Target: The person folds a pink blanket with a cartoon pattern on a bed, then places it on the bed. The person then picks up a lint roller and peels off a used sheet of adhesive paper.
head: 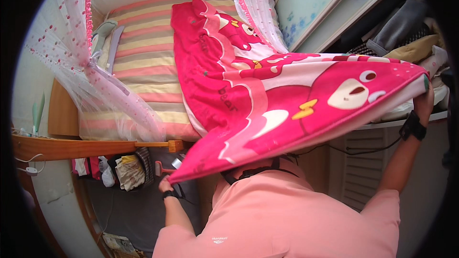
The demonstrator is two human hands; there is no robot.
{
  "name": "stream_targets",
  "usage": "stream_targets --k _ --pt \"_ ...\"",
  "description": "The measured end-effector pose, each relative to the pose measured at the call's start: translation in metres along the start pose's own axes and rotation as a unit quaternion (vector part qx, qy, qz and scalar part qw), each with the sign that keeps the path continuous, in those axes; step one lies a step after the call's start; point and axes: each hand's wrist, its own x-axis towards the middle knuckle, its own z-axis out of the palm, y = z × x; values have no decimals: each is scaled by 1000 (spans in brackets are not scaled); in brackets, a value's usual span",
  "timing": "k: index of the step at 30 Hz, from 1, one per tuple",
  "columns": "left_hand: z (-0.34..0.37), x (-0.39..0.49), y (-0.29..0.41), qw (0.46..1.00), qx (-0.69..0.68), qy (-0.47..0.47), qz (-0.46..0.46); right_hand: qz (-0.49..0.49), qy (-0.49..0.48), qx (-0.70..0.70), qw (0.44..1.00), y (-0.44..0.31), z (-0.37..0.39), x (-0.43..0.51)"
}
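A deep pink fleece-like blanket (287, 104) with cartoon bears is stretched between my two hands. At the lower left, my left hand (166, 184) grips one corner. My right hand (424, 102), raised at the far right, grips another corner; its fingers are partly hidden by the cloth. The blanket's far part lies rumpled on the striped bed sheet (147, 53), while the near edge hangs taut in the air before my body. Both wrists wear black bands, and a cable runs from the right one.
Sheer dotted bed curtains (118, 89) hang at both sides of the bed. A wooden rail (79, 149) runs along the near left. Folded clothes (394, 25) fill a shelf at the right, beside sliding panels (312, 0). Below the rail are a bag of cloths (131, 172) and a red-handled roller (159, 168).
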Motion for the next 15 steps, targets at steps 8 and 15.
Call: stream_targets --k 8,15 --pt "12 -61 -75 969 105 -30 -223 -20 57 -53 997 -13 30 -34" --pt "7 -51 -38 911 395 -120 -1 5 185 -77 980 -31 69 -20"
